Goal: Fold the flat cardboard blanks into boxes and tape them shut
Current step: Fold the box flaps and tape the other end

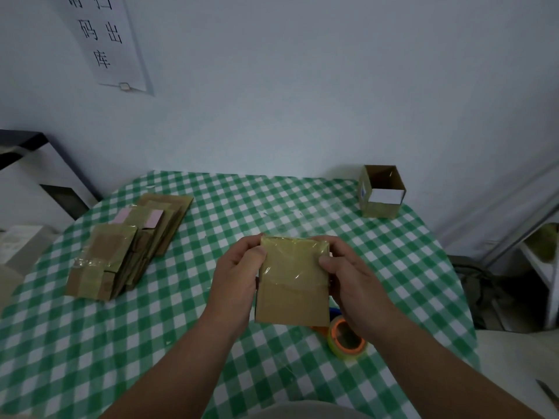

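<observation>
So the counter takes up most of the view, covered in a green and white checked cloth. On its left side there's a messy stack of flat cardboard blanks, some with old clear tape and pink labels on them. Dead centre, lifted just above the cloth, is the cardboard blank being worked on, flat face toward the camera with shiny tape across its upper half. The left hand has it by the left edge, thumb on the front and fingers wrapped round behind, and the right hand does the same on the right edge, so each grip is closed round the blank. Over in the far right corner sits an open box, upright, something white inside. The tape roll with an orange core lies flat on the cloth, partly hidden under the right wrist.
</observation>
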